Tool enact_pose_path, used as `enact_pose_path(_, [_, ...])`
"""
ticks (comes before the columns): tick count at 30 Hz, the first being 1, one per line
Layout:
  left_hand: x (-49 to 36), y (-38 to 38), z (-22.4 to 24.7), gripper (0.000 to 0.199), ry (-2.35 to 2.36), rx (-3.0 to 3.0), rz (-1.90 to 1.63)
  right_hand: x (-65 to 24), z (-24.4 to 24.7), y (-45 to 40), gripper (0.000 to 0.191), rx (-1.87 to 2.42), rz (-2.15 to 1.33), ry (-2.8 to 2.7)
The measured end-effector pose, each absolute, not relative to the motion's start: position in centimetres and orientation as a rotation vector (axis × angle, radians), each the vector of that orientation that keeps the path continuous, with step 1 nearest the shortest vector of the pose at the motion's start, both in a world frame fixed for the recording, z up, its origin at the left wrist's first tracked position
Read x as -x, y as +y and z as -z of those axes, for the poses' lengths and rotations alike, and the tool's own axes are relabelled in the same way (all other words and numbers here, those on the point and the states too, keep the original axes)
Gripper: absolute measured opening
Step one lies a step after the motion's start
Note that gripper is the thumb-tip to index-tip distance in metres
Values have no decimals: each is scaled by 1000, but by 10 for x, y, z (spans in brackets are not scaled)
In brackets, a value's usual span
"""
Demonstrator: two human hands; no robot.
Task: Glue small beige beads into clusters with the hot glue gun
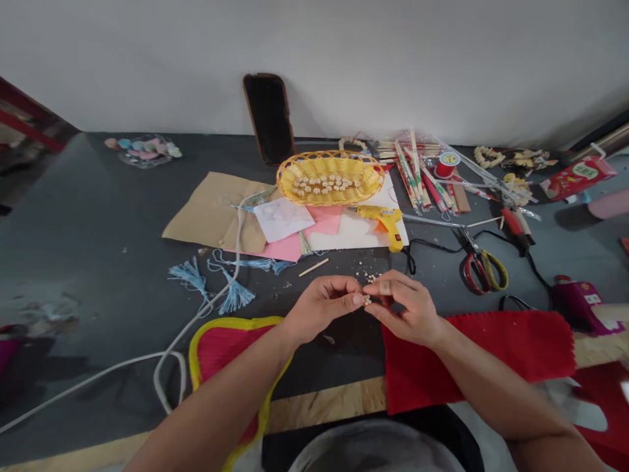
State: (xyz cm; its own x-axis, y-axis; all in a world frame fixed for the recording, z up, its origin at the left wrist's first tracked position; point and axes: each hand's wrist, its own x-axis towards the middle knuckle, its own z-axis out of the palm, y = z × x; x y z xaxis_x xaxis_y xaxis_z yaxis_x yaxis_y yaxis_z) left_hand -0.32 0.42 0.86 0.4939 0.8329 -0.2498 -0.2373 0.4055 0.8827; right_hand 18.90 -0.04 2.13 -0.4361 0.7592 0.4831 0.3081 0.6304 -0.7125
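Observation:
My left hand [322, 307] and my right hand [403, 305] meet above the dark tabletop [98, 223], their fingertips pinched together on a few small beige beads [367, 300]. More loose bits [369, 278] lie just beyond my right fingers. A woven yellow basket [295, 172] holding similar beige beads stands farther back, out of reach of my fingertips. Red felt [476, 354] lies under and beside my right wrist. A yellow-edged red fabric piece [230, 347] lies below my left forearm.
A yellow glue gun [386, 224] rests on sheets of paper [211, 216] behind my hands. Red-handled scissors [484, 272], blue tassels [236, 296], a white cord [167, 367] and bundled wooden sticks [413, 177] lie around them. A wall [314, 59] stands behind.

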Motion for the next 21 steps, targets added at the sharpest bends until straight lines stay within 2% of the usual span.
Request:
enact_pose_path(5, [2, 4, -9, 31, 778, -917, -819, -188, -21, 0, 14, 847, -606, -2006])
enact_pose_path(12, [2, 5, -11, 25, 801, -867, -796, -189, -20, 2, 17, 835, -484, -2056])
enact_pose_path(18, [2, 5, -11, 27, 813, -811, -779, -193, -20, 1, 25, 815, -599, -2074])
enact_pose_path(21, [3, 5, -11, 27, 807, -801, -770, -193, -19, 2, 22, 794, -635, -2051])
